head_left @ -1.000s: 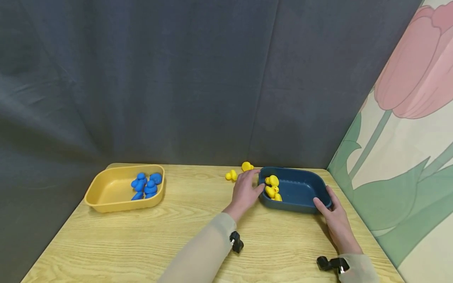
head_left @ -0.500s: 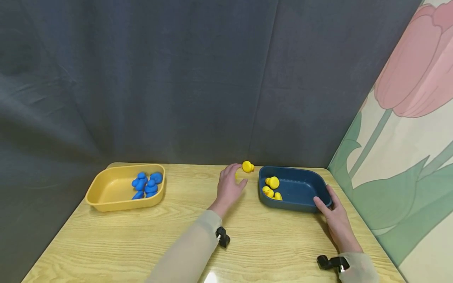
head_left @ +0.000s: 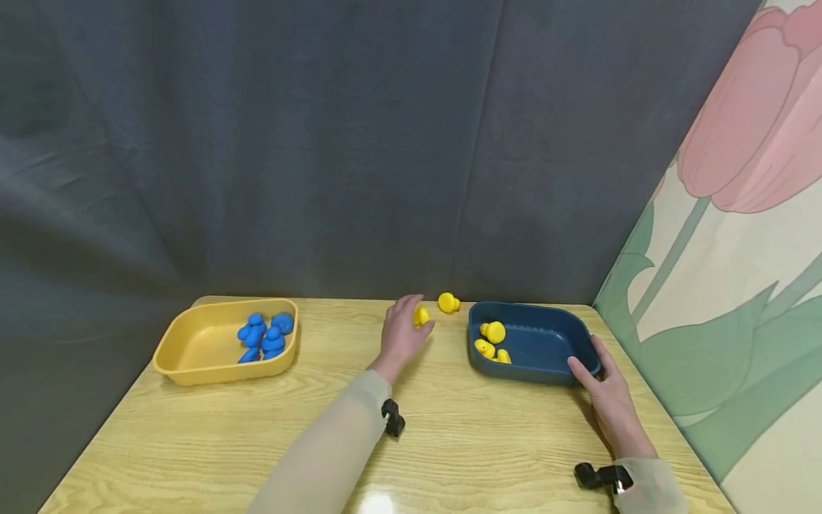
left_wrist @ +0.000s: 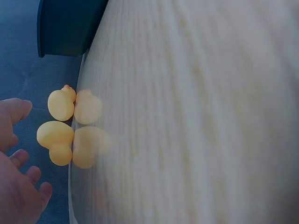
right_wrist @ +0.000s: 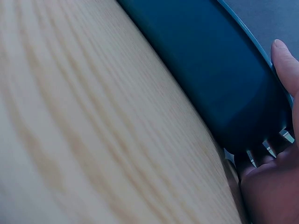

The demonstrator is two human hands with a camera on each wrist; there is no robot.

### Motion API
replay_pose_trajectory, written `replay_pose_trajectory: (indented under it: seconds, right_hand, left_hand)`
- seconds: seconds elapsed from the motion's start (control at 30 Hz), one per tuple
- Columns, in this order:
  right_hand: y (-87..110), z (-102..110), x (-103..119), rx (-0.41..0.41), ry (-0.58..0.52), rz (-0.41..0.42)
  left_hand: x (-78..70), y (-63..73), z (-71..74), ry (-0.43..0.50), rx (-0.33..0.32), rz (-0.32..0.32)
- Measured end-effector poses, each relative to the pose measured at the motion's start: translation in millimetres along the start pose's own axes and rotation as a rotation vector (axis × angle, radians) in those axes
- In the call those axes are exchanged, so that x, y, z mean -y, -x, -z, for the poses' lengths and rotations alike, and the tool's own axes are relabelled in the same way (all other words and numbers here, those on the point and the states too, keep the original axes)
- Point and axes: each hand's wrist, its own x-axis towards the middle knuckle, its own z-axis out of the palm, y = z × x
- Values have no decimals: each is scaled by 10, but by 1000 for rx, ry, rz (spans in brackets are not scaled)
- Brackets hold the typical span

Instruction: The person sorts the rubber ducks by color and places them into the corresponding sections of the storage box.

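Observation:
My left hand (head_left: 399,339) reaches beside a yellow rubber duck (head_left: 420,316) near the table's back edge. Its thumb and fingers are spread around the duck, and the left wrist view shows a gap between them and the duck (left_wrist: 55,135). A second yellow rubber duck (head_left: 448,303) lies just to the right. With thumb over the rim and fingers along the outside, my right hand (head_left: 613,403) holds the right end of a dark blue tray (head_left: 546,341). Yellow rubber ducks (head_left: 493,332) lie at that tray's left end.
A yellow tray (head_left: 199,346) stands at the table's left, with several blue rubber ducks (head_left: 255,330) toward its right end. The wooden table (head_left: 475,442) meets a dark grey curtain (head_left: 334,157) behind. A wall with a tulip picture (head_left: 726,343) borders the right side.
My left hand has moved left from the blue tray to the duck on the table. One duck in that tray has shifted toward its left wall. My right hand has stayed put.

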Motion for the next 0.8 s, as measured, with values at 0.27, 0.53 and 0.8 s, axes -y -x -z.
replay_pose_trajectory:
  seconds: [0.27, 0.53, 0.8]
  right_hand:
    - [5, -7, 15, 1, -16, -14]
    - [-18, 1, 10, 9, -15, -31]
    - [-13, -1, 13, 7, -19, -30]
  left_hand:
    - [30, -43, -33, -10, 20, 39]
    - [56, -45, -61, -40, 23, 80]
    - [77, -60, -82, -69, 45, 81]
